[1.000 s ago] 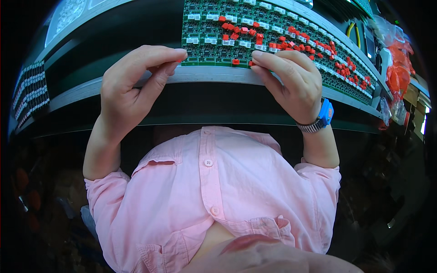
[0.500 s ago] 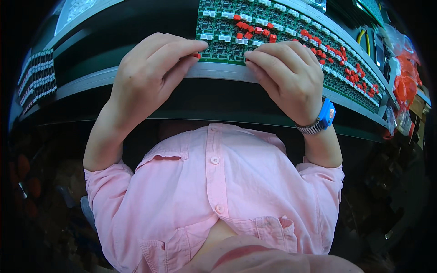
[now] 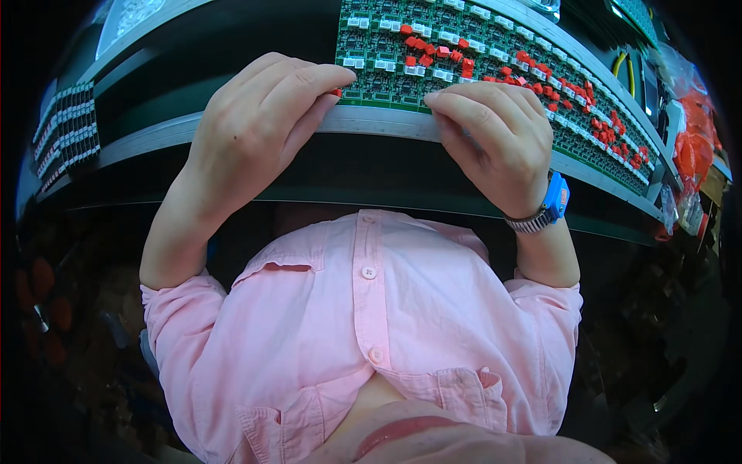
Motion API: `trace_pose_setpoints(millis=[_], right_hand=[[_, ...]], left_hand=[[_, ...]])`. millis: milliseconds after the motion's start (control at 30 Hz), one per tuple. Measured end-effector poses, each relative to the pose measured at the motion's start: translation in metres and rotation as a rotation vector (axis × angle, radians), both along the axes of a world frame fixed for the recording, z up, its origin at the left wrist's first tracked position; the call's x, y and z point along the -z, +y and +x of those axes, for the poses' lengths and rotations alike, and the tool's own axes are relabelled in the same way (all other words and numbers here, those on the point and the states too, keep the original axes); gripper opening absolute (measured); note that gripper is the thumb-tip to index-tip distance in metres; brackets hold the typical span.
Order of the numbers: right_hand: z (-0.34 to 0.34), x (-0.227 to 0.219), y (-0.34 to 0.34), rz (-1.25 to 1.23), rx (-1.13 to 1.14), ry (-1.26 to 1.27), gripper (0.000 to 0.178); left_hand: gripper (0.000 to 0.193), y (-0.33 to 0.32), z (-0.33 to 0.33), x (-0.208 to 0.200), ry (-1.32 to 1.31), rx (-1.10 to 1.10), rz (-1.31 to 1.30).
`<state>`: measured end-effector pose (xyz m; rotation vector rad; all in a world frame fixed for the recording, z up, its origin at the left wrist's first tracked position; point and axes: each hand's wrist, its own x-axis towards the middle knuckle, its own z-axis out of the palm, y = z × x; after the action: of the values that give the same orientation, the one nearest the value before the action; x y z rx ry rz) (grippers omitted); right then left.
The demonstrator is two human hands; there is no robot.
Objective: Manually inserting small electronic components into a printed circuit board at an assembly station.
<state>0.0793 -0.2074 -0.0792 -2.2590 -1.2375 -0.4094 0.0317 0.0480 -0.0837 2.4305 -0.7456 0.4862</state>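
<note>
A long green panel of circuit boards (image 3: 369,96) lies on the rail ahead of me, with rows of white connectors (image 3: 354,63) across it. Scattered over its rows are several small red plastic blocks (image 3: 442,52). At the panel's near left corner my left hand (image 3: 267,108) is closed in a pinch, and a bit of a red block (image 3: 337,92) shows between thumb and forefinger. To its right, my right hand (image 3: 498,124) has its fingers drawn together above the panel's near edge. Whatever its fingertips hold, if anything, is hidden.
Metal rails (image 3: 379,120) run along the bench front. A stack of boards (image 3: 68,127) stands at the far left, below a clear-plastic-lined bin (image 3: 131,23). Yellow-handled pliers (image 3: 619,63) and a red plastic bag (image 3: 693,143) are at the right. A blue wrist strap (image 3: 556,196) circles my right wrist.
My right hand has shifted slightly right, widening the gap to my left hand. The left hand stays at the panel's corner with the red block. The view has moved a little.
</note>
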Motion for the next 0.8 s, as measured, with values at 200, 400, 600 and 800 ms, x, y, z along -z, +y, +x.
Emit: trace_pose_setpoints(millis=[200,400,600,800], right_hand=[[0.002,0.007,0.0,0.097,0.017,0.038,0.018],[-0.001,0.003,0.0,0.115,0.053,0.071,0.019],[0.0,0.0,-0.002,0.131,0.033,0.168,0.021],[0.004,-0.002,-0.002,0.086,-0.001,0.161,0.027]], left_hand=[[0.021,0.004,0.003,-0.004,0.022,0.066,0.085],[0.018,0.005,0.008,-0.018,0.096,0.092,0.129],[0.015,-0.011,0.05,-0.03,0.127,0.207,0.159],[0.009,-0.026,0.067,-0.02,0.249,0.167,0.206]])
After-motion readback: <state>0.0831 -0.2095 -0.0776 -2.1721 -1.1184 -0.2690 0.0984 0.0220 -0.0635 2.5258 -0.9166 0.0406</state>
